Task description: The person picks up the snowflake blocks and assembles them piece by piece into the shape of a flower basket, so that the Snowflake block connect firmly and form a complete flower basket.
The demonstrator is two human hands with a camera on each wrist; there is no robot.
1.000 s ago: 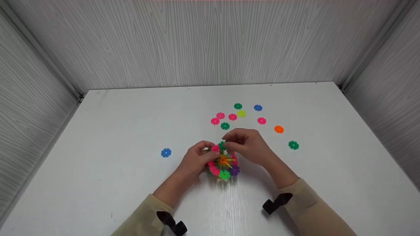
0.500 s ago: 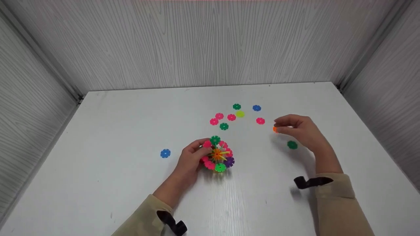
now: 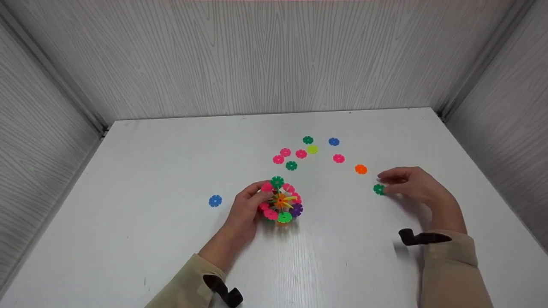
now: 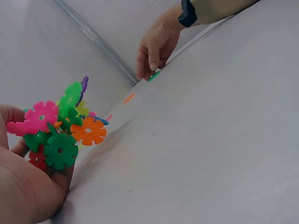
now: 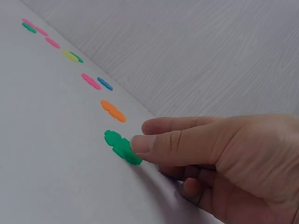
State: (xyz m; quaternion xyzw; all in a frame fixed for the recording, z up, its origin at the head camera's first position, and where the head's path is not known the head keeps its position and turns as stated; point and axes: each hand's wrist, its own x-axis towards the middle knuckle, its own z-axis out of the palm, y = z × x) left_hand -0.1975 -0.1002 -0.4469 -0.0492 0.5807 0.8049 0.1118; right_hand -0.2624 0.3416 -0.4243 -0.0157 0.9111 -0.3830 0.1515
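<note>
in the head view, low in the middle of the frame, the left hand (image 3: 246,209) grips a cluster of joined discs (image 3: 280,201) — its thumb clamped on the near side, its fingers curled behind. pink, green and purple discs ring the cluster's orange centre. the left wrist view shows another orange disc (image 4: 88,131) jutting from the cluster toward the middle of the frame.

at the right of the head view, the right hand (image 3: 415,186) is over a loose green disc (image 3: 379,189). its fingers are bent, with thumb and forefinger apart; the thumb tip overlaps the loose green disc's edge, though whether it presses on it cannot be told.

just up and left of that hand lies a flat orange disc (image 3: 361,169) on the white table (image 3: 128,171). more discs — pink, green, yellow and blue — are scattered above the cluster, in the upper middle of the frame, while a light blue disc (image 3: 215,201) lies by itself left of the left hand.
</note>
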